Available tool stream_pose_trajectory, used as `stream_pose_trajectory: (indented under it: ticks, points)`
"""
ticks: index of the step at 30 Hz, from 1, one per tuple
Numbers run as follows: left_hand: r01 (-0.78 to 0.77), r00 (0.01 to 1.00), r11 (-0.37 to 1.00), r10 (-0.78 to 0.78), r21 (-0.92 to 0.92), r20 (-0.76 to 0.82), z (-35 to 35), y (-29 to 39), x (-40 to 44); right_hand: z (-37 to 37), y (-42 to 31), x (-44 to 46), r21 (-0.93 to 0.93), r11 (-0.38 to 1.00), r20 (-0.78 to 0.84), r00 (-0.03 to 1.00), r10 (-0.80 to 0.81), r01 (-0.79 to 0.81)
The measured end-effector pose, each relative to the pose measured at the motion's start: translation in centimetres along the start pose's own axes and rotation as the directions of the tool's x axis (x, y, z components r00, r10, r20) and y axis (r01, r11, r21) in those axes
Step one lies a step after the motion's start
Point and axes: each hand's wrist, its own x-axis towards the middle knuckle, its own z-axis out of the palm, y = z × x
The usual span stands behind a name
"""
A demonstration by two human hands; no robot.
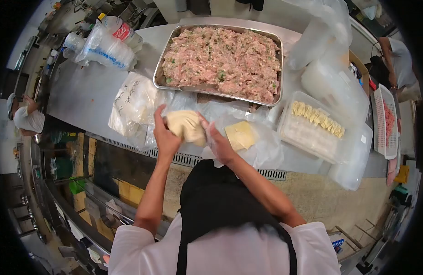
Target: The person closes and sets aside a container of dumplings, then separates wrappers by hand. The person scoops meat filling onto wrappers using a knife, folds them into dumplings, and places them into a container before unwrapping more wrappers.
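Note:
Between my two hands, over the table's near edge, is a pale yellow stack of dough sheets (185, 126), bent and slightly blurred. My left hand (165, 137) grips its left side, with the thumb up along the edge. My right hand (217, 141) presses on its right side. Just right of my right hand, a square yellow stack of wrappers (241, 135) lies on crumpled clear plastic (266, 149). Beyond my hands stands a metal tray (216, 94) full of minced meat with green bits (220, 59). A plastic container (307, 137) at the right holds a row of folded dumplings (318, 118).
White plastic bags with handwriting (132, 101) lie left of my hands. Farther back left are a bottle (122, 32) and wrapped cups (106, 50). Translucent lids (335, 87) and a white basket (385, 121) stand right. Other people (30, 118) are at the far left and far right.

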Motion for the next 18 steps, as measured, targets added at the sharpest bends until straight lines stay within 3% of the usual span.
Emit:
stream_pose_trajectory:
  ticks: [1,2,3,4,5,6,7,9,10,11,12,13,14,15,16,17,18]
  points:
    - [0.038,0.993,0.995,-0.026,0.097,-0.117,-0.2,0.0,0.3,0.0,0.4,-0.2,0.007,1.000,-0.005,1.000,0.000,0.000]
    - [0.027,0.993,0.952,0.010,0.305,-0.118,0.1,0.3,-0.5,-0.3,0.3,0.0,0.110,0.990,-0.009,0.996,0.091,-0.089]
    - [0.011,0.993,0.954,0.024,0.298,-0.111,0.9,1.3,-0.9,-0.6,-0.6,0.8,0.206,0.963,-0.001,0.985,0.175,-0.171]
    - [-0.105,0.994,0.956,0.107,0.275,0.007,1.6,2.3,-2.1,-1.8,-1.2,1.7,0.367,0.900,0.066,0.972,0.226,-0.234]
    - [-0.205,0.976,0.948,0.181,0.244,0.118,1.8,2.7,-3.2,-1.7,-0.7,0.7,0.369,0.896,0.067,0.969,0.239,-0.247]
    - [-0.183,0.981,0.982,0.179,0.044,0.081,1.6,-1.7,-2.0,-1.0,-1.7,0.0,0.325,0.921,0.066,0.977,0.203,-0.213]
    - [-0.181,0.980,0.983,0.177,0.039,0.087,0.7,-2.0,-0.7,-0.8,-2.2,-0.7,0.285,0.942,0.055,0.985,0.166,-0.175]
    - [-0.010,0.999,0.984,0.018,0.177,-0.041,-0.3,-1.9,1.3,-1.5,-1.9,-3.0,0.199,0.972,0.051,0.991,0.120,-0.128]
    - [-0.036,0.999,0.987,0.040,0.159,-0.021,-0.8,-0.8,2.3,-1.7,-2.6,-4.6,0.265,0.949,0.176,0.976,0.125,-0.170]
    - [-0.008,0.998,0.953,-0.013,0.304,0.067,-1.7,0.8,2.4,-2.1,-3.2,-6.0,0.327,0.916,0.299,0.945,0.133,-0.233]
    - [0.014,0.987,0.894,-0.085,0.449,0.137,-2.1,1.8,2.1,-3.0,-3.6,-6.7,0.325,0.917,0.285,0.949,0.137,-0.230]
    - [0.014,0.987,0.898,-0.084,0.441,0.139,-1.8,2.0,2.2,-4.1,-4.2,-7.3,0.048,0.991,0.111,0.987,0.119,-0.124]
    - [-0.014,0.956,0.946,-0.082,0.323,0.282,-1.5,2.1,2.1,-4.8,-4.5,-7.7,-0.247,0.967,-0.048,0.998,0.048,-0.059]
    - [-0.024,0.903,0.979,-0.065,0.201,0.424,-1.1,2.5,1.8,-4.7,-5.0,-8.0,-0.248,0.967,-0.056,0.997,0.052,-0.065]
    - [0.041,0.816,0.979,-0.148,0.200,0.559,-0.6,3.4,1.6,-4.8,-5.8,-8.2,-0.348,0.936,-0.076,0.997,0.017,-0.043]
    - [0.028,0.808,0.981,-0.134,0.190,0.574,0.4,4.3,1.7,-5.0,-6.7,-8.1,-0.450,0.893,-0.096,0.995,-0.027,-0.019]
    - [0.077,0.700,0.977,-0.193,0.196,0.687,1.6,5.2,1.7,-5.2,-7.4,-8.1,-0.517,0.856,-0.045,0.999,-0.014,-0.011]
